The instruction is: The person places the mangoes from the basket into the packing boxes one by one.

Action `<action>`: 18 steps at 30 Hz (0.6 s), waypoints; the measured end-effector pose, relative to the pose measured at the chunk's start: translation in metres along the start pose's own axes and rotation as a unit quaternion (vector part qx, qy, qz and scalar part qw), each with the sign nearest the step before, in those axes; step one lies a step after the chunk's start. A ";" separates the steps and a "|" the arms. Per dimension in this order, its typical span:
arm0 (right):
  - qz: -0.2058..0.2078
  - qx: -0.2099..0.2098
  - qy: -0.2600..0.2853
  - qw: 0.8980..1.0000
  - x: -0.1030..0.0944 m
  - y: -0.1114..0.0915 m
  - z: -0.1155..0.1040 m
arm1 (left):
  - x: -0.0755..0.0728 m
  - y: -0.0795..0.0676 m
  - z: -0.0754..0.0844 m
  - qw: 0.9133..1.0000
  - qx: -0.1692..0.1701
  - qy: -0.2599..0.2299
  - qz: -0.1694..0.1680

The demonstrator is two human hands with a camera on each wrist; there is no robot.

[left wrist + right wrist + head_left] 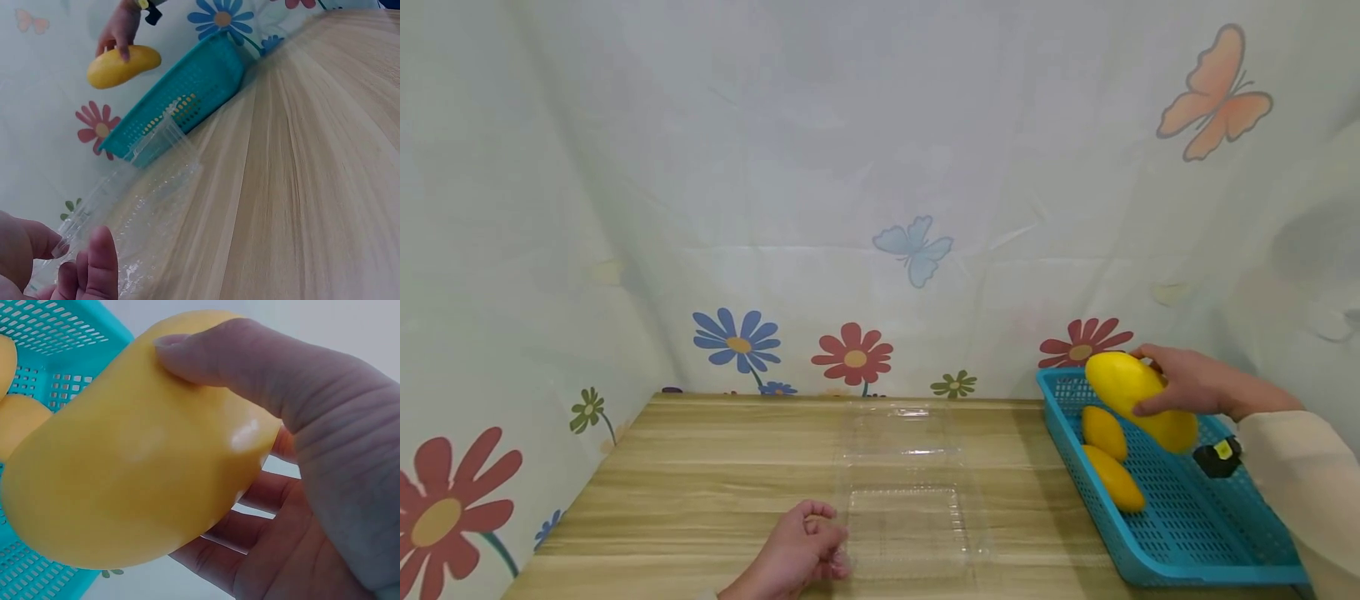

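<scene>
My right hand (1187,383) grips a yellow mango (1120,383) above the blue basket (1078,492). In the right wrist view the thumb presses one side of the mango (137,456) and the fingers go round the other. Two more mangoes, an upper one (1105,433) and a lower one (1116,481), lie along the basket's left side. On the table, a clear plastic clamshell box (906,533) stands open, its lid (898,429) toward the wall. My left hand (801,546) holds the box's left edge near the front corner, thumb and curled fingers about the rim.
The wood-grain table (722,467) runs back to a pale curtain (790,167) printed with flowers and butterflies. The basket stands at the table's right side, its raised walls around the mangoes. A black device (1217,457) is strapped at my right wrist.
</scene>
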State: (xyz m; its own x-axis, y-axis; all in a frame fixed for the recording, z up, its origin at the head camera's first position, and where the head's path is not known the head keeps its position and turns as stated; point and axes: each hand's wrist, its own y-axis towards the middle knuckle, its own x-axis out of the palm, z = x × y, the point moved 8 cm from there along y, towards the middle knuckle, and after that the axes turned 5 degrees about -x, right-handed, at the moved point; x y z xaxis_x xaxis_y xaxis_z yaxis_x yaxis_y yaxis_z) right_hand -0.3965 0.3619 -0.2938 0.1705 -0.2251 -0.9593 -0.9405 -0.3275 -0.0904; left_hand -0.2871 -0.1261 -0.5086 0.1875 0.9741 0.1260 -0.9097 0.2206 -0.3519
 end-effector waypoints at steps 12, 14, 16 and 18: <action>0.020 -0.019 -0.002 1.000 -0.004 0.000 -0.026 | -0.002 0.003 -0.001 1.000 -0.005 0.008 0.008; 0.022 -0.024 0.000 0.999 -0.004 0.000 -0.031 | -0.003 0.003 -0.001 1.000 -0.006 0.012 0.010; 0.026 -0.034 0.001 0.999 -0.005 0.000 -0.039 | -0.003 0.003 0.000 1.000 -0.007 0.016 0.014; 0.028 -0.045 0.001 0.999 -0.005 0.000 -0.046 | -0.003 0.002 0.000 1.000 -0.008 0.017 0.019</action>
State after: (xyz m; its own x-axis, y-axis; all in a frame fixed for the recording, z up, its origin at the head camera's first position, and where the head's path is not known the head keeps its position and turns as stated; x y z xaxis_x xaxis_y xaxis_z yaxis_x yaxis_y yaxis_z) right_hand -0.3836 0.3208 -0.2765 0.1183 -0.2466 -0.9619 -0.9186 -0.3951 -0.0116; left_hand -0.2897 -0.1283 -0.5096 0.1647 0.9830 0.0811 -0.9106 0.1831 -0.3704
